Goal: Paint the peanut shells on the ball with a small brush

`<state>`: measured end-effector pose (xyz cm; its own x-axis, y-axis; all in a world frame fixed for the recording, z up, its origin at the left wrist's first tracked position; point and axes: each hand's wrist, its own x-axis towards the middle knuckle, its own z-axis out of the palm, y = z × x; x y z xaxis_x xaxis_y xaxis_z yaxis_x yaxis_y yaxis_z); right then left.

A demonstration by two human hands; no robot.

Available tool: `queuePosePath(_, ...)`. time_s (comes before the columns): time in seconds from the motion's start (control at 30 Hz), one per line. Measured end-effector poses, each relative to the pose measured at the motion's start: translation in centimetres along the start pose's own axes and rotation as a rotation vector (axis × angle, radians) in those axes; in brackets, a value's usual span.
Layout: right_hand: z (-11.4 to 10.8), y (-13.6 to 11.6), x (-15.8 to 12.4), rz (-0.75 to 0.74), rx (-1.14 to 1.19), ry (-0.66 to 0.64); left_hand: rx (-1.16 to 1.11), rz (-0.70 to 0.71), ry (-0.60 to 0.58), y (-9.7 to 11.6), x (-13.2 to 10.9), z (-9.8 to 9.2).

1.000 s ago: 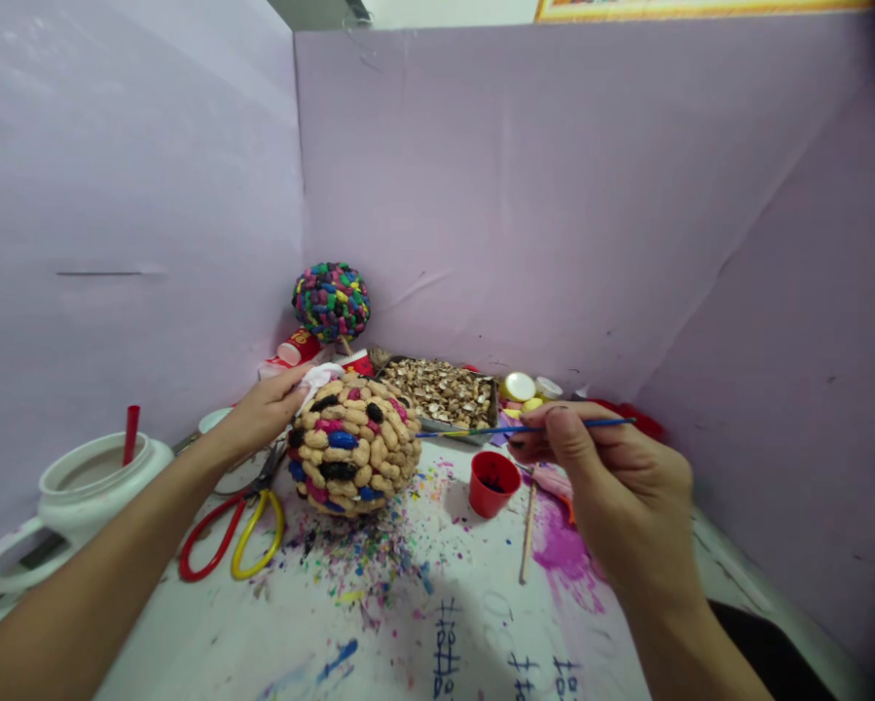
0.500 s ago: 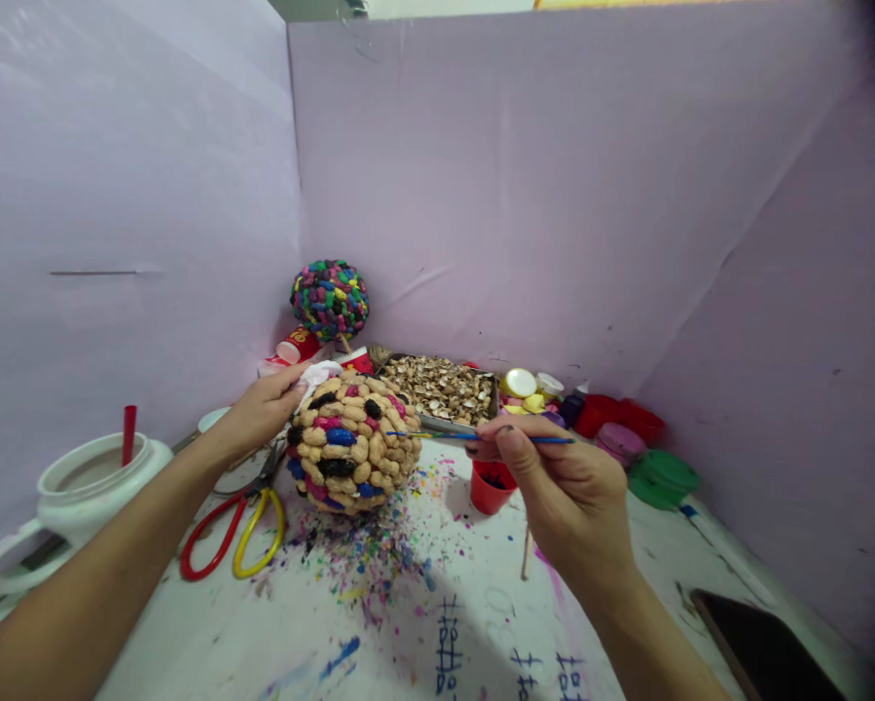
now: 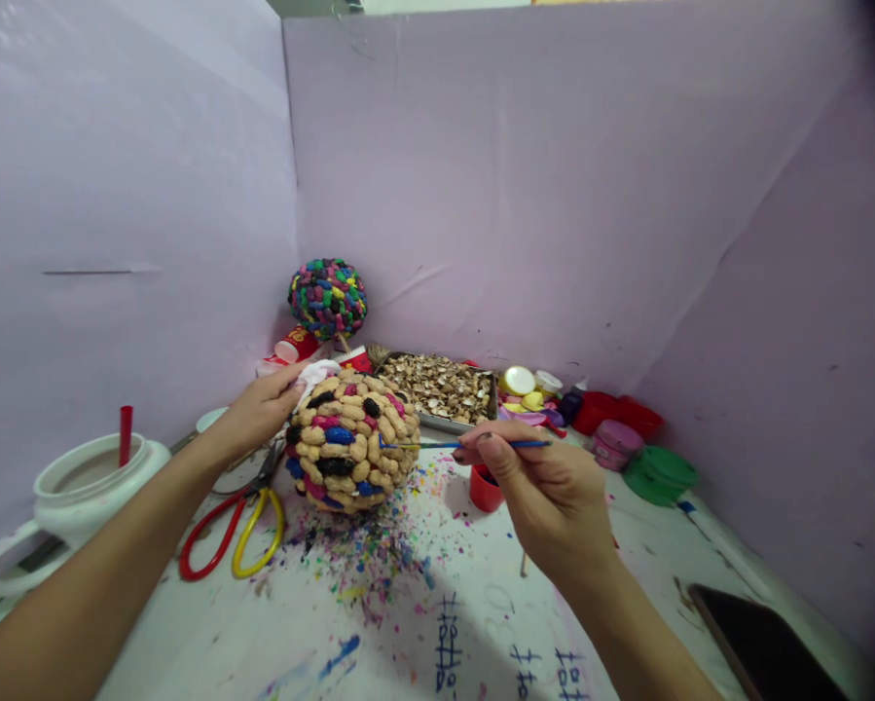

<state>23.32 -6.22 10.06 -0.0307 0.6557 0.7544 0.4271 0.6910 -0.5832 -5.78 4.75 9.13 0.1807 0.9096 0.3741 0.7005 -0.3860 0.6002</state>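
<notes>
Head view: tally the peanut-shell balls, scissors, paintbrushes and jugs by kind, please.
Round peanut-shell balls: 2, part-painted ball held by left hand, multicoloured ball behind
Red-and-yellow-handled scissors: 1
Thin blue paintbrush, in right hand: 1
White handled plastic jug: 1
Total: 5

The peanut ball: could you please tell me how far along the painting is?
Done: a scattering of shells on the peanut ball are blue, pink or black. In hand: the left hand steadies it while the right hand puts the brush tip to its side. Left: most visible shells are bare.
</notes>
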Motion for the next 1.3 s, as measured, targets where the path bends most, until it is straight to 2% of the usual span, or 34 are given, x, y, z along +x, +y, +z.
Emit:
queuePosePath(0.2,0.0,-0.3,0.2,-0.011,-0.039,-0.004,0.008,-0.014,-0.009,0.0,0.0,0.1)
queuePosePath(0.6,0.5,-0.1,0.0,-0.030,0.056,0.040,0.021,0.011,0.018,0.4,0.0,0.1)
queuePosePath(0.97,0.2,0.0,0.1,-0.059,-0.045,0.014,0.012,-0.018,-0.015,0.3,0.0,0.1)
queuePosePath(1.3,0.8,-0.2,0.0,-0.116,0.037,0.085,0.047,-0.003,-0.028,1.2,-0.3,-0.1)
